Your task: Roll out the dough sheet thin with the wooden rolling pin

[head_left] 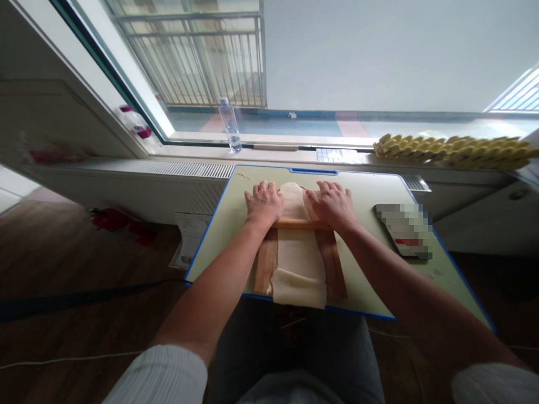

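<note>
A long pale sheet of dough point(300, 249) runs front to back on the table, its near end folded over at the front edge. Brown wood point(266, 262) shows along both sides of the dough. Across it lies a wooden rolling pin point(302, 224), its ends partly hidden by my hands and wrists. My left hand point(265, 203) rests palm down at the dough's left edge, fingers stretched forward beyond the pin. At the right edge, my right hand point(332, 203) lies likewise, fingers spread and pointing away from me. Neither hand is wrapped around the pin.
The pale green table point(366, 280) has a blue rim. A flat, dark-edged object with a pixelated top point(404, 231) lies on its right. Thin scraps point(243, 177) lie far left. Along the sill stand a clear bottle point(231, 126) and yellow egg trays point(455, 151).
</note>
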The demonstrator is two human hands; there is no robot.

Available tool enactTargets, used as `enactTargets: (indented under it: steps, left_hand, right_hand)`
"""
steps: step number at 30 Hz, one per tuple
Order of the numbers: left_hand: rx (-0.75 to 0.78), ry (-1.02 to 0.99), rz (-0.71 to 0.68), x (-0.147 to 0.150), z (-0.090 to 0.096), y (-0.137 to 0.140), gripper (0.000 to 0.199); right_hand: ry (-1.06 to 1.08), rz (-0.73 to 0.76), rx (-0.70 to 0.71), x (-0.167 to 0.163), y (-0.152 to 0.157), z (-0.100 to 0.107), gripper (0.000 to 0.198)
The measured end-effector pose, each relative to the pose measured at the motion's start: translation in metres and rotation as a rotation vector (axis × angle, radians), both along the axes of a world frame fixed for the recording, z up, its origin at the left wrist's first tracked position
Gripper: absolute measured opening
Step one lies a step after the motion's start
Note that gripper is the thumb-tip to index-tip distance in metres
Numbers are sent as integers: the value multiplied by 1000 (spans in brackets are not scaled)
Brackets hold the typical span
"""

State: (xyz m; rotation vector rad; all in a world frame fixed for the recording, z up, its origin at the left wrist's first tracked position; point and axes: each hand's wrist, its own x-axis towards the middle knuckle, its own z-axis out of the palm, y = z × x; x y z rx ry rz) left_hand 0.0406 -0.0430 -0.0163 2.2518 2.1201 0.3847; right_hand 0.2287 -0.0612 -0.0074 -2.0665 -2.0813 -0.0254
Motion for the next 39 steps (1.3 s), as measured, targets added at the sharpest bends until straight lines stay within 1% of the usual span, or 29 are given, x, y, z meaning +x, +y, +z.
enactTargets:
  steps: [2, 5, 9, 11, 14, 18, 22, 25, 28, 31, 33, 35, 39]
  left_hand:
    - [-15, -2, -3, 0, 0, 2, 46]
    - [-25, 1, -16, -1, 1, -4, 45]
    - [-31, 0, -37, -3, 2, -21, 44]
    - [-52, -14, -37, -4, 2, -30, 47]
    - [-78, -37, -25, -6, 1, -46, 52]
    - [-53, -62, -23, -9, -2, -70, 56]
    - [-29, -71, -5, -10, -5, -90, 57]
    - [-31, -78, -4, -10, -4, -96, 56]
    - [-34, -82, -8, -10, -2, -95, 54]
    - [-55, -75, -3, -9, 0, -91, 51]
    - [-62, -77, 6, -8, 1, -87, 50]
    - [-63, -85, 15, -7, 2, -82, 49]
    - [-75, -94, 28, -6, 2, -67, 47]
  right_hand:
    - [-11, -8, -4, -1, 1, 2, 59]
    - [-19, -3, -22, -1, -6, 2, 58]
    - [-48, 17, -74, -1, -28, 2, 59]
    - [-47, -1, -81, -2, -41, 1, 62]
    - [-11, -45, -59, -6, -58, -3, 67]
    - [22, -94, -32, -11, -81, -6, 73]
    - [-20, -98, -29, -14, -101, -6, 70]
    - [-54, -86, -9, -15, -112, -7, 68]
    - [-72, -91, 30, -13, -121, -10, 66]
    - [-72, -112, 65, -11, -124, -13, 65]
    - [-60, -116, 55, -9, -120, -13, 65]
    - [-40, -114, 25, -7, -110, -12, 66]
    - [6, -102, -73, -2, -81, -10, 72]
